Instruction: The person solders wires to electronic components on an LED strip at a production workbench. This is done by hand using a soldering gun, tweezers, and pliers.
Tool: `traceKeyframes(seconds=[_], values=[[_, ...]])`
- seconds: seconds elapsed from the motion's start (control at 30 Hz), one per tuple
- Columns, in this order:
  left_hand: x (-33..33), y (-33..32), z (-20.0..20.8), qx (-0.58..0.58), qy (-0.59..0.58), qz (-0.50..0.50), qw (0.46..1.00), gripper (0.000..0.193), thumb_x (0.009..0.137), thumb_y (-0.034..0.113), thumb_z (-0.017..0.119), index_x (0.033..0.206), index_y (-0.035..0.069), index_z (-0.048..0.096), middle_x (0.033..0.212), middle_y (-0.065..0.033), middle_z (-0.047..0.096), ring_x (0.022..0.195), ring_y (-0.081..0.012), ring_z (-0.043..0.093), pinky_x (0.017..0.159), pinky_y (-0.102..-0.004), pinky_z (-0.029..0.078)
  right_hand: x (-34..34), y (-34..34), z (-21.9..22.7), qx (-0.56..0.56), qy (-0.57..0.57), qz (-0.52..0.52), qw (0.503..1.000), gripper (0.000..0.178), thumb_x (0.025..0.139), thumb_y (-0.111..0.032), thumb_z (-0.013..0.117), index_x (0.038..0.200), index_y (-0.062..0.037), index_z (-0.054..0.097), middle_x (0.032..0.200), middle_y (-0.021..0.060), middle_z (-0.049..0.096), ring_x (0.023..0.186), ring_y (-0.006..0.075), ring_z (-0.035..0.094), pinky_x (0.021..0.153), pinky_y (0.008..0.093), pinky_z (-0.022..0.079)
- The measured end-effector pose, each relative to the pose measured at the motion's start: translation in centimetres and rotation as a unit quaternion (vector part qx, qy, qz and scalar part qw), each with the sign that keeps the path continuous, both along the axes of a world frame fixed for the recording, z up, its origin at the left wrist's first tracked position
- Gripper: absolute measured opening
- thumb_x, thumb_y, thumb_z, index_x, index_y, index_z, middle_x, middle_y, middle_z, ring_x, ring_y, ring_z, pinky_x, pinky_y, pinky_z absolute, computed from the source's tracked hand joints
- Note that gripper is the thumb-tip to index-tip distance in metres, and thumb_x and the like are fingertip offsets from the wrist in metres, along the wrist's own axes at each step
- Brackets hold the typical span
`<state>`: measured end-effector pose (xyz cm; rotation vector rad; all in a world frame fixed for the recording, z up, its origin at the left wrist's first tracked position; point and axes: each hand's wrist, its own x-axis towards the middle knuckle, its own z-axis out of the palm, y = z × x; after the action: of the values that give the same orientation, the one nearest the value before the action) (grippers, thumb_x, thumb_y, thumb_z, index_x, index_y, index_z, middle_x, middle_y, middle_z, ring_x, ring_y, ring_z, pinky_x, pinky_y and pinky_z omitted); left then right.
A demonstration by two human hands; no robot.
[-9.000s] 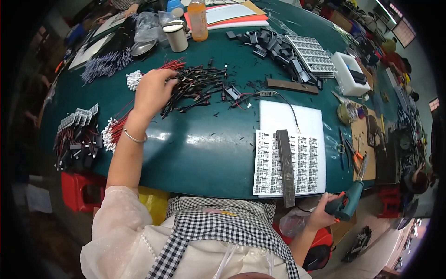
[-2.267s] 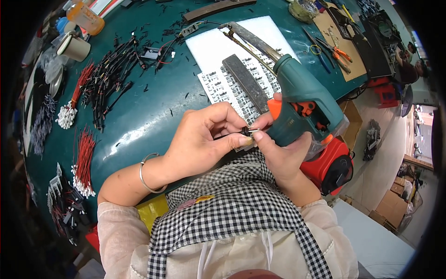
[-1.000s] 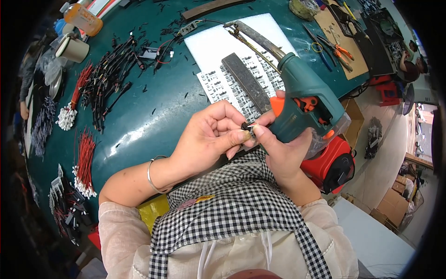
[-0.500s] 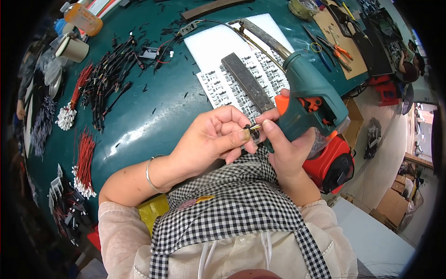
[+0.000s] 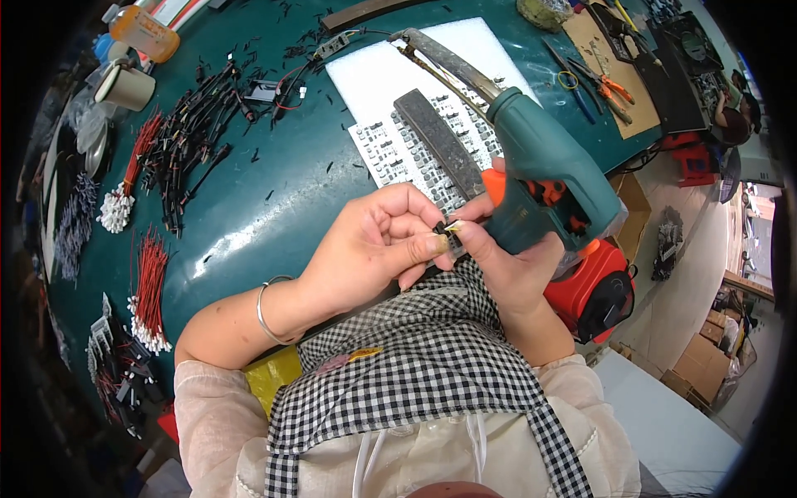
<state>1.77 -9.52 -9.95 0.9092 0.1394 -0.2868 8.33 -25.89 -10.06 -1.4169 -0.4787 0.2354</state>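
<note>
Close in front of my apron, both hands meet over a thin cable end. My left hand (image 5: 390, 236) is closed, its thumb and fingers pinching the black part (image 5: 441, 227) of the cable. Thin pale and yellowish wires (image 5: 453, 226) stick out toward my right thumb. My right hand (image 5: 506, 266) pinches at these wires while it also holds a green soldering gun (image 5: 552, 158) with an orange trigger. The gun's long metal barrel points away to the upper left, above the boards. Part of the grip is hidden by my hand.
Small circuit boards (image 5: 386, 153) lie on a white foam sheet (image 5: 365, 83) under a dark bar (image 5: 440, 141). Left are black cables (image 5: 178, 137) and red wire bundles (image 5: 149, 282). Pliers (image 5: 610, 95) lie at the far right, a red case (image 5: 585, 290) nearer.
The soldering gun has shifted slightly left, its barrel with it. The wires between my fingertips now look more spread, and my right thumb has moved a little.
</note>
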Motion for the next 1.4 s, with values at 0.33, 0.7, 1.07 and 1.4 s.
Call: traceKeyframes(seconds=[0.33, 0.7, 1.07, 1.4], values=[[-0.5, -0.8, -0.4, 0.091, -0.057, 0.065, 0.992, 0.011, 0.09, 0.003, 0.057, 0.097, -0.001, 0.049, 0.082, -0.0088, 0.065, 0.065, -0.0053, 0.057, 0.05, -0.0164, 0.041, -0.2, 0.6, 0.7, 0.047, 0.106, 0.0, 0.993, 0.058, 0.072, 0.009, 0.064, 0.124, 0.0088, 0.039, 0.082, 0.0107, 0.061, 0.072, 0.0151, 0.062, 0.065, 0.026, 0.053], [-0.3, -0.5, -0.3, 0.039, -0.035, 0.043, 0.998, 0.012, 0.093, 0.007, 0.053, 0.1, -0.001, 0.048, 0.082, -0.0099, 0.064, 0.06, -0.0064, 0.054, 0.05, -0.0172, 0.042, 0.0, 0.4, -0.2, 0.045, 0.088, 0.001, 0.995, 0.054, 0.075, 0.007, 0.066, 0.123, 0.0102, 0.04, 0.082, 0.0109, 0.064, 0.074, 0.0137, 0.063, 0.071, 0.0263, 0.051], [-0.1, -0.2, -0.6, -0.028, -0.011, 0.033, 0.999, 0.017, 0.093, 0.014, 0.055, 0.103, 0.001, 0.048, 0.079, -0.0133, 0.065, 0.049, -0.009, 0.05, 0.044, -0.018, 0.036, -0.1, 0.4, -0.5, 0.006, 0.007, -0.004, 1.0, 0.06, 0.075, 0.007, 0.068, 0.127, 0.0031, 0.039, 0.082, 0.0101, 0.061, 0.068, 0.0127, 0.06, 0.06, 0.0228, 0.051], [-0.6, -0.4, -0.6, 0.156, -0.084, 0.108, 0.978, 0.016, 0.085, 0.0, 0.063, 0.096, -0.001, 0.051, 0.081, -0.0079, 0.065, 0.07, -0.0064, 0.061, 0.054, -0.0185, 0.046, -0.4, 0.4, 0.2, 0.029, 0.047, -0.005, 0.998, 0.062, 0.072, 0.01, 0.064, 0.128, 0.0055, 0.037, 0.083, 0.0113, 0.059, 0.075, 0.0122, 0.058, 0.064, 0.0222, 0.048]])
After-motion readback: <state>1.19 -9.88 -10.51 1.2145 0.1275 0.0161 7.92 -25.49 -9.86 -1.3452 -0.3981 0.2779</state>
